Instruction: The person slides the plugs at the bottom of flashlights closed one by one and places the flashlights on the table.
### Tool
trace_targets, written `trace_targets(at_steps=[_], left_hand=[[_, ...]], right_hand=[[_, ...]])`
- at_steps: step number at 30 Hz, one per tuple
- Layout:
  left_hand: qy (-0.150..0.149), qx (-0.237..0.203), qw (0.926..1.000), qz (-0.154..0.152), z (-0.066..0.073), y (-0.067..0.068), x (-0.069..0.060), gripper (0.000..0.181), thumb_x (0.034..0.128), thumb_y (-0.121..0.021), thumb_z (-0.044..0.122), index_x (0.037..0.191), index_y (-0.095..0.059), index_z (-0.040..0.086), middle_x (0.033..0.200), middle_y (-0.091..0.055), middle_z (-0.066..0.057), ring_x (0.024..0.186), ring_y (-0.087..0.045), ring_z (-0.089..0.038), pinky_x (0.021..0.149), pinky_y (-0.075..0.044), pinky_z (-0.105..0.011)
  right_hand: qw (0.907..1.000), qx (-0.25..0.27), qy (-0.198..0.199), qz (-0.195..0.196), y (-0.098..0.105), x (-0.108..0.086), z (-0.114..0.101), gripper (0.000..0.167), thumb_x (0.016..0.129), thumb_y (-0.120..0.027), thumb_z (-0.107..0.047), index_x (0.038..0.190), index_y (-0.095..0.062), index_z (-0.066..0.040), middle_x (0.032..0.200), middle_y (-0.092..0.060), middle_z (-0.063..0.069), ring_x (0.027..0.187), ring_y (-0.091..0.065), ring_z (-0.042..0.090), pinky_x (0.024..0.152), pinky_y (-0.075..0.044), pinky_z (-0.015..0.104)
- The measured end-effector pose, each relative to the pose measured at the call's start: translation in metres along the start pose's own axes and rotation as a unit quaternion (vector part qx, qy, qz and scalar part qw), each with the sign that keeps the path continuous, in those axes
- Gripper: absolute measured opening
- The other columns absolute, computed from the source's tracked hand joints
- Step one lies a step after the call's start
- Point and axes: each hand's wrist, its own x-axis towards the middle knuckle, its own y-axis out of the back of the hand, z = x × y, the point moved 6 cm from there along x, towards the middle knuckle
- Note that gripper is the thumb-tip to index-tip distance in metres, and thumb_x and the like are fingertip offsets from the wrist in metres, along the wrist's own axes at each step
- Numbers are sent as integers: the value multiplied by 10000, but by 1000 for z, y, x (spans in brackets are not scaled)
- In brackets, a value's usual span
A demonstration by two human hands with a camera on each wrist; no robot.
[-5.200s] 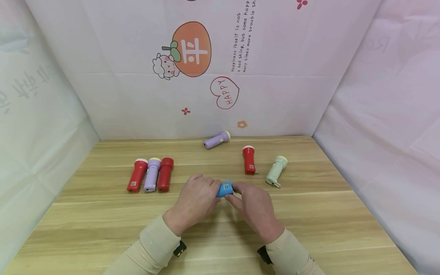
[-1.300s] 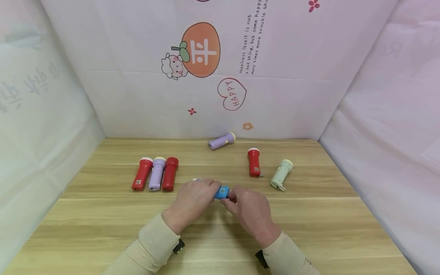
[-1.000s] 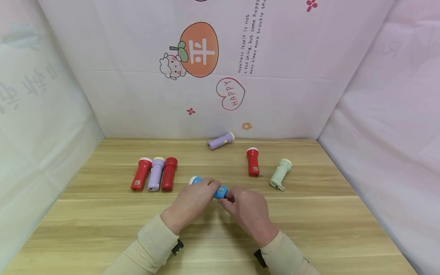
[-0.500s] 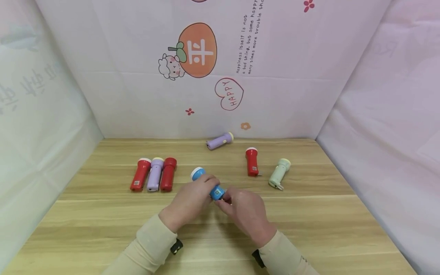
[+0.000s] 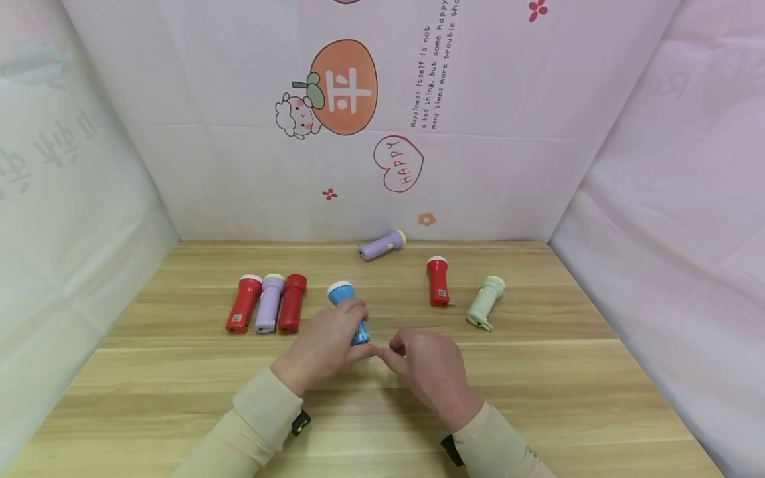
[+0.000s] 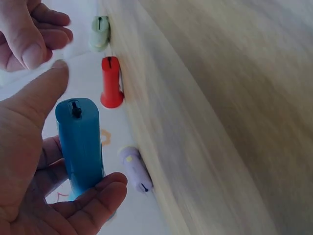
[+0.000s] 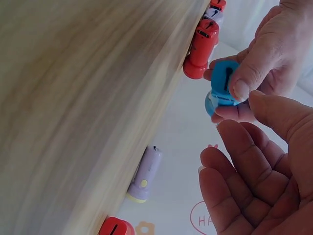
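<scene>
My left hand (image 5: 325,342) holds a blue flashlight (image 5: 340,293) with a white rim, its fingers curled round the body and its lens end pointing away. In the left wrist view, the tail of the blue flashlight (image 6: 80,142) faces the camera and shows a dark slot. Just right of that tail is my right hand (image 5: 433,372), loosely curled, with nothing between thumb and fingers. Its thumb tip lies very close to the left thumb; whether they touch I cannot tell. The right wrist view also shows this right hand (image 7: 259,176) apart from the flashlight.
At left, a red flashlight (image 5: 244,305), a purple one (image 5: 269,305) and an all-red one (image 5: 293,305) lie side by side. A purple flashlight (image 5: 379,247) lies at the back. At right are red (image 5: 437,282) and pale green (image 5: 486,302) flashlights with prongs sticking out.
Both hands held the blue flashlight before; the right hand has let go of its tail. The left hand has turned it from lying crosswise to pointing away, and shifted it slightly left.
</scene>
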Motion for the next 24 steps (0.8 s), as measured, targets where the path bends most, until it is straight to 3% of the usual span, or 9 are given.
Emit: trace_targets(at_steps=[12, 24], left_hand=[[236, 925, 9948, -351, -27, -8, 11, 343, 934, -770, 302, 1181, -683, 81, 1244, -666, -62, 733, -627, -152, 702, -602, -298], [617, 1229, 9855, -992, -49, -13, 17, 265, 904, -756, 216, 1123, -701, 76, 1236, -674, -46, 768, -606, -223, 666, -589, -357]], right_hand=[[10000, 43, -73, -46, -3, -1, 3, 227, 868, -850, -396, 820, -752, -197, 686, -708, -114, 503, -461, -46, 447, -354, 156], [9996, 95, -159, -209, -6, -2, 5, 228, 884, -831, -409, 820, -750, -206, 685, -698, -131, 489, -425, -34, 446, -352, 165]])
